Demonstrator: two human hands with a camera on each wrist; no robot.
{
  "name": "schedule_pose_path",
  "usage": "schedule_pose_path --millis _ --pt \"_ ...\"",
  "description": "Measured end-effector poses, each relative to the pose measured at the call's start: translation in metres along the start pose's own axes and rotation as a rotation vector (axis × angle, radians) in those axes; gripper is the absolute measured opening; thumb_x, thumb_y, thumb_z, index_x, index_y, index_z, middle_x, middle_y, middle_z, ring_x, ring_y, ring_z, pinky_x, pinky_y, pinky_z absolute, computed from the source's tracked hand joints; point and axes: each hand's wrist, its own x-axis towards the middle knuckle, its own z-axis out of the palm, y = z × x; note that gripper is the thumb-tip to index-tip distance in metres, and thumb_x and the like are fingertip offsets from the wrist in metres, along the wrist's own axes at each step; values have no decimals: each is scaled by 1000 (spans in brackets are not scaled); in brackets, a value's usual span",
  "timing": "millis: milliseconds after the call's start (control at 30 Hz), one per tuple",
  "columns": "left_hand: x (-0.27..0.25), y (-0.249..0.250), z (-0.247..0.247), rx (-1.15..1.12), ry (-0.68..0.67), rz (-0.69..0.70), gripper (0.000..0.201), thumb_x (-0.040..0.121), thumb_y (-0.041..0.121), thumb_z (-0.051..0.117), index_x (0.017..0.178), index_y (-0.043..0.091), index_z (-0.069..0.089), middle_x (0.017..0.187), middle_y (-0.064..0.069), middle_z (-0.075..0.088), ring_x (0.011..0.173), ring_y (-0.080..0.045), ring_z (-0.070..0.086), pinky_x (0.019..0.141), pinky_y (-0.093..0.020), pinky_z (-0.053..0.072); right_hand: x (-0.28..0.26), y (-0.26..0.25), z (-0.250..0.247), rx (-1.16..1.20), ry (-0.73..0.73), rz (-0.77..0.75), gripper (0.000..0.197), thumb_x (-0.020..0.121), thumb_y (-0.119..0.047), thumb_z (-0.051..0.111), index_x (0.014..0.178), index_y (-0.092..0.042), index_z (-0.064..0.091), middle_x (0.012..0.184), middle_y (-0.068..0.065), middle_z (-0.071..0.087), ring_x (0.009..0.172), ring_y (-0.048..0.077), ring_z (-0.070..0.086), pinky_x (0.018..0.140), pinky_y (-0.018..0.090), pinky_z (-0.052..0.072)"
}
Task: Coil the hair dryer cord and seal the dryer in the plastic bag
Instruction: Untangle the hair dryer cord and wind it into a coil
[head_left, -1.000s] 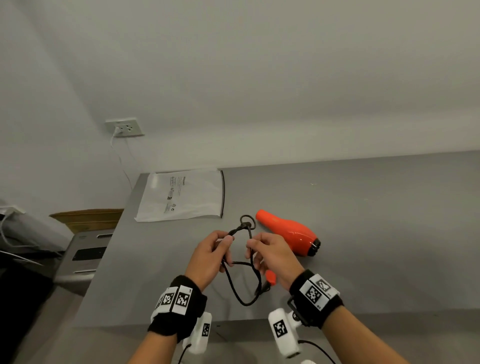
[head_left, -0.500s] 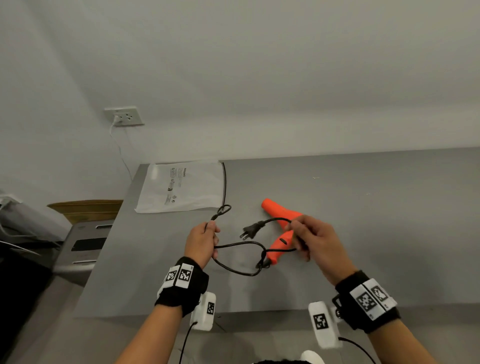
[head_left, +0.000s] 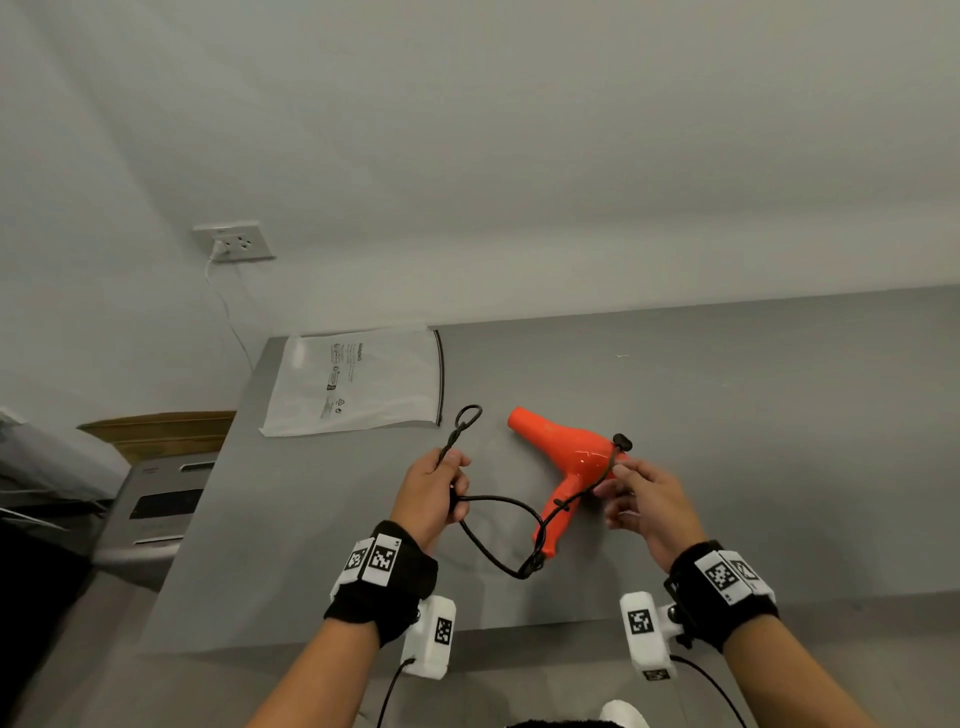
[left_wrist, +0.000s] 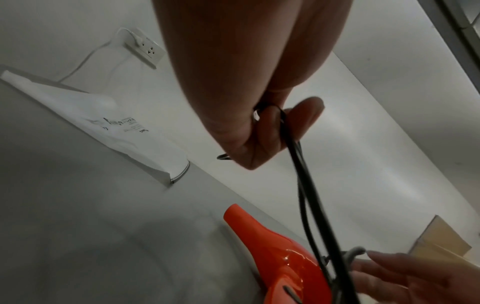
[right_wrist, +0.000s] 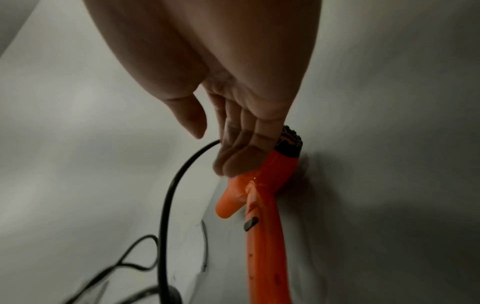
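- Centrally, glossy orange plastic hair dryer (head_left: 569, 462) lies on its side on the matte grey tabletop (head_left: 753, 467), nozzle pointing far-left, handle toward the near edge; black rear grille shows in the right wrist view.
- Thin black power cord (head_left: 493, 535) leaves the handle's base, sags in a loop over the table, rises into the left hand (head_left: 428, 491); a small loop of it sticks out beyond that fist.
- Left hand: fingers curled tight round the cord, held above the table.
- Right hand (head_left: 641, 499): thumb and forefinger pinch the cord's far end beside the dryer's body, other fingers loosely spread; black plug (head_left: 622, 442) just past the fingertips.
- Frosted white plastic bag with black zip edge (head_left: 358, 382) lies flat at the far-left corner, apart from the dryer, nothing between them but the cord loop.
- White wall socket (head_left: 234, 242), a white lead plugged in, on the wall behind.
- Brown cardboard box (head_left: 156, 431) off the table's left edge.
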Motion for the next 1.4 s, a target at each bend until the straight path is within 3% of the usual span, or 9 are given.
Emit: schedule_pose_path --millis 200,333,433,567,833,966,1100,1233,1400 --pt "-5 2 3 -164 -24 -60 17 107 23 45 101 11 56 61 1 53 44 -15 46 45 -23 40 -24 17 14 -458 -254 -1 17 91 3 53 94 -4 69 77 15 72 55 24 59 52 33 50" --pt "-9 2 7 -273 -34 -95 15 106 21 46 101 11 56 66 -2 53 44 -14 48 46 -22 41 -36 40 32 -602 -446 -22 25 87 -2 63 108 -14 69 99 9 74 71 15 66 54 30 54" --pt "-10 -1 9 -297 -48 -106 15 106 22 47 102 12 57 66 -2 54 44 -13 49 47 -22 41 -41 45 45 -428 -460 18 30 93 2 58 120 -11 62 107 10 73 84 18 69 58 32 55" --pt "-13 0 7 -259 -71 -58 6 104 17 52 103 13 57 75 -5 58 47 -13 51 49 -22 42 -47 43 49 -291 -404 -71 21 102 -4 50 118 -10 63 90 7 73 78 20 64 57 33 51" --pt "-17 -8 -4 99 -182 78 18 103 8 51 121 12 49 78 -15 72 52 -26 64 67 -39 57 -45 32 47 64 -241 -61 32 101 -29 54 107 -1 69 83 12 66 66 25 57 56 37 48" --pt "-20 -14 -2 106 -283 14 14 106 13 45 120 11 47 68 -15 68 49 -27 61 74 -47 57 -25 16 42 381 -128 -21 19 99 -21 56 105 -5 65 85 16 68 67 28 60 63 37 45" --pt "-22 -19 -2 17 -230 -37 14 106 16 46 118 11 51 68 -9 59 45 -15 46 64 -39 59 -10 -6 28 571 -14 -32 23 106 -22 43 105 -5 59 56 5 54 48 21 55 58 35 48" --pt "-23 -19 -3 -134 -165 -49 15 106 12 45 120 14 51 74 -8 61 48 -12 45 56 -31 51 -33 -16 23 176 -146 -229 24 106 -14 42 100 0 61 50 8 40 40 24 47 55 36 47" --pt "-14 -14 -4 -169 -84 -17 16 107 9 42 118 17 50 83 -12 75 54 -13 54 50 -26 42 -67 -12 27 -461 -407 -319 25 96 -7 55 75 -1 68 47 6 45 40 20 45 54 36 49"
